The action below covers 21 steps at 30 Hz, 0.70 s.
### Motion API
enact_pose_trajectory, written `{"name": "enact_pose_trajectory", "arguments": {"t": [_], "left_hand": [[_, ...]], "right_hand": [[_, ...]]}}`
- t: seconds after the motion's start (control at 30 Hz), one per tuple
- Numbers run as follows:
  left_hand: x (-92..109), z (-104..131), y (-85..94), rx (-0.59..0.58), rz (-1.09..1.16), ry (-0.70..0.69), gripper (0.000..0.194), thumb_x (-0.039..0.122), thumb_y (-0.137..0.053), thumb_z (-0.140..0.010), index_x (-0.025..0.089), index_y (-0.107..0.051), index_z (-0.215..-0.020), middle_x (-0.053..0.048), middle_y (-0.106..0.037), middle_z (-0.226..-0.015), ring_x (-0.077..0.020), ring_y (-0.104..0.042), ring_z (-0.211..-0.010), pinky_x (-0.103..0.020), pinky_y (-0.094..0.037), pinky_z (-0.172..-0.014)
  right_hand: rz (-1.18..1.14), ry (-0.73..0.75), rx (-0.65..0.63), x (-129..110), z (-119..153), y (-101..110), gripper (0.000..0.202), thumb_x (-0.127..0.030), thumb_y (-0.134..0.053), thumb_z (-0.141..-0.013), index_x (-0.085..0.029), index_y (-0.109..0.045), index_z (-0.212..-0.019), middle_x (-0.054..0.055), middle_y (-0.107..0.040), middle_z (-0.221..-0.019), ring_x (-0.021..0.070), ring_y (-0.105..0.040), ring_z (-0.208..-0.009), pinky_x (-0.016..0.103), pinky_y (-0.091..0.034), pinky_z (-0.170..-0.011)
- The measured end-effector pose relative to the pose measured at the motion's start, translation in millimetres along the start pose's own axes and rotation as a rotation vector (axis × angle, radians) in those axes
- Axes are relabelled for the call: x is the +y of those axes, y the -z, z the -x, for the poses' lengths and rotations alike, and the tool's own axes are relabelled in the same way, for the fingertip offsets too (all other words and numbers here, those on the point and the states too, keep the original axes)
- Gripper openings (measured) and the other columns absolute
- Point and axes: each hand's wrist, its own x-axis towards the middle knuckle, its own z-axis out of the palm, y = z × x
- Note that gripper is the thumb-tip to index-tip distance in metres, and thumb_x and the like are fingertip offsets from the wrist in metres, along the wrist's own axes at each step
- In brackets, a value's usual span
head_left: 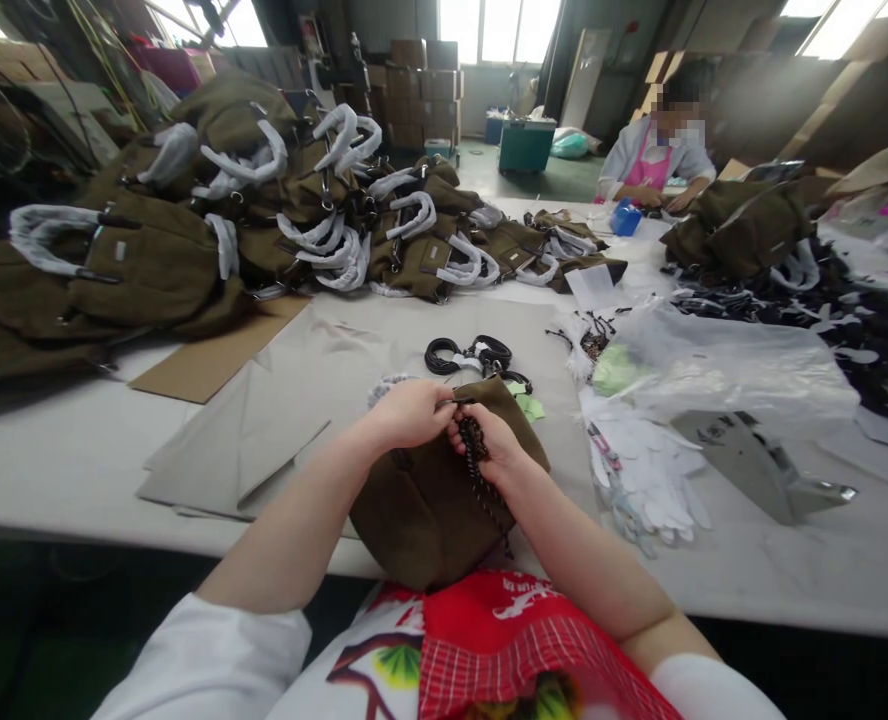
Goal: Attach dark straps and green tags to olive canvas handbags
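Note:
An olive-brown bag [421, 520] leans against the near table edge in front of my body. My left hand [414, 412] is closed in a pinch at its upper edge; a small dark piece shows at the fingertips, too small to name. Close beside it, my right hand [493, 445] is closed around a bundled black braided cord [477, 462], whose end hangs down over the bag. The fingertips of both hands nearly meet. Part of a wrapped handle [385, 386] shows behind my left wrist. Just beyond the bag lie coiled black straps [444, 355].
Olive bags [151, 260] with wrapped handles are heaped along the left and back. To the right are white gloves [658, 465], clear plastic [744, 360], a metal tool [766, 465] and black pieces [879, 350]. A co-worker [658, 165] sits across the table.

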Motion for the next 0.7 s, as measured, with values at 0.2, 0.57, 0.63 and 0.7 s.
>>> {"name": "enact_pose_trajectory", "arguments": {"t": [0.2,0.57,0.63,0.7], "left_hand": [[-27,4,-11.6,0.074,0.196,0.149,0.034,0.036,-0.043,-0.084,0.016,-0.069,-0.078,-0.002,-0.066,-0.065,-0.0162,-0.056,-0.060,-0.025,-0.037,-0.056],[-11,12,-14.2,0.125,0.343,0.086,0.030,0.036,-0.040,-0.083,0.018,-0.061,-0.070,0.002,-0.062,-0.062,-0.0142,-0.056,-0.060,-0.023,-0.039,-0.056],[-4,15,-12.8,0.110,0.334,0.063,0.029,0.033,-0.040,-0.084,0.018,-0.060,-0.070,0.002,-0.063,-0.062,-0.0140,-0.056,-0.059,-0.024,-0.039,-0.057],[3,17,-12.4,0.111,0.308,0.040,0.027,0.030,-0.042,-0.084,0.019,-0.060,-0.068,0.001,-0.063,-0.062,-0.0145,-0.056,-0.059,-0.025,-0.037,-0.058]], "right_hand": [[-0.013,0.198,0.012,-24,21,-2,0.018,-0.030,-0.061,-0.075,-0.019,-0.050,-0.068,-0.003,-0.060,-0.062,0.0068,-0.051,-0.051,0.015,-0.041,-0.046],[0.265,-0.064,-0.022,-12,17,-5,0.013,-0.028,-0.058,-0.073,-0.016,-0.057,-0.069,-0.001,-0.060,-0.056,0.0080,-0.051,-0.043,0.018,-0.039,-0.041],[0.268,-0.078,-0.022,-10,12,-5,0.013,-0.027,-0.056,-0.075,-0.016,-0.057,-0.068,0.000,-0.059,-0.055,0.0084,-0.051,-0.043,0.018,-0.039,-0.040],[0.269,-0.074,-0.021,-10,10,-5,0.013,-0.026,-0.055,-0.076,-0.015,-0.058,-0.068,0.001,-0.060,-0.055,0.0091,-0.051,-0.043,0.019,-0.039,-0.040]]}}
